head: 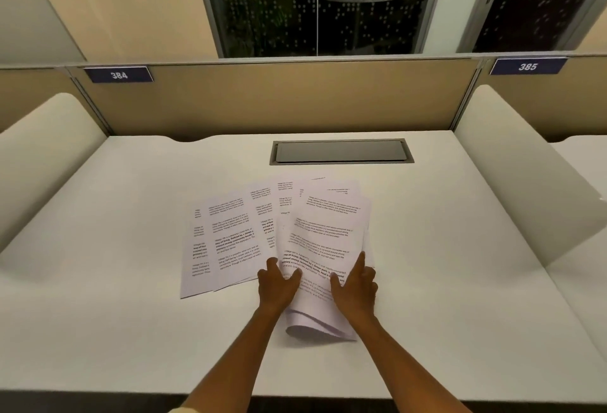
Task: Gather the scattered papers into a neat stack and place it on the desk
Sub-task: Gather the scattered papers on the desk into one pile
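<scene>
Several printed white papers (230, 235) lie fanned out and overlapping on the white desk (443, 265). A small bunch of sheets (323, 242) sits on top at the right of the fan, its near edge curled up off the desk. My left hand (277, 284) grips that bunch's left edge, thumb on top. My right hand (356, 284) holds its right edge, index finger stretched along the paper. The lower corners of the bunch are hidden between my forearms.
A grey cable hatch (341, 151) is set into the desk behind the papers. Beige partition panels with seat labels 384 (119, 75) and 385 (528, 67) close the back. White side dividers (512, 163) flank the desk. A dark window stands beyond.
</scene>
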### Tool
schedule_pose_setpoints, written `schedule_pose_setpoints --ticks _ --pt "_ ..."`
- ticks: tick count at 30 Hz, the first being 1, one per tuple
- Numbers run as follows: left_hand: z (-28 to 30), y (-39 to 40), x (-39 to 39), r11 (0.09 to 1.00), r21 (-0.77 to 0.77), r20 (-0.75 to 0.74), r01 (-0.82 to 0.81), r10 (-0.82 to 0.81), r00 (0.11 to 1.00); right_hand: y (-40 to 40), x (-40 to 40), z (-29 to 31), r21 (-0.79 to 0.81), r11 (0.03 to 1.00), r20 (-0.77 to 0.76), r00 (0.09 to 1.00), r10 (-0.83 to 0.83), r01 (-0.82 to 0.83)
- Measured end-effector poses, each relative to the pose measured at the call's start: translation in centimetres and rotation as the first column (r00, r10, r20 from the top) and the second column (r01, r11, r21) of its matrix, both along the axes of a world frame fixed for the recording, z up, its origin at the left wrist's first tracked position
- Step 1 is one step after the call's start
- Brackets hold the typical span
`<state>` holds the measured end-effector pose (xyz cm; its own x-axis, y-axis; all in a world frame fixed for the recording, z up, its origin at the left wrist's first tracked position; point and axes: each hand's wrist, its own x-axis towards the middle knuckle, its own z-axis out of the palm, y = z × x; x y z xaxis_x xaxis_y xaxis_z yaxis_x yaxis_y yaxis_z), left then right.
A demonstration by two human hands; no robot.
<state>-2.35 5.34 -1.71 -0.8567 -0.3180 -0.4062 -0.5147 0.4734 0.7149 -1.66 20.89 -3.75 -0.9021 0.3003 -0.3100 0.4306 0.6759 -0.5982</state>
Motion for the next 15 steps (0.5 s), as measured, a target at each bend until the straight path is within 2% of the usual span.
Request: schedule_pose_setpoints --ticks 7,12,15 --pt "-0.6 0.0 -0.7 0.989 0.147 -0.007 0.023 -0.022 1.0 -0.5 -1.0 0.2 -0.139 0.979 -0.007 0.989 -0.15 0.147" --pt "-0.7 -1.3 -2.7 0.974 0.206 0.003 0.095 -0.098 0.995 -0.1 -2.0 0.2 -0.326 0.885 0.015 0.938 -0.346 0.332" --pt "-0.5 -2.4 -4.2 0.964 0.243 -0.005 0.111 -0.113 0.994 0.0 -2.7 0.5 -0.353 0.845 0.04 0.909 -0.414 0.401"
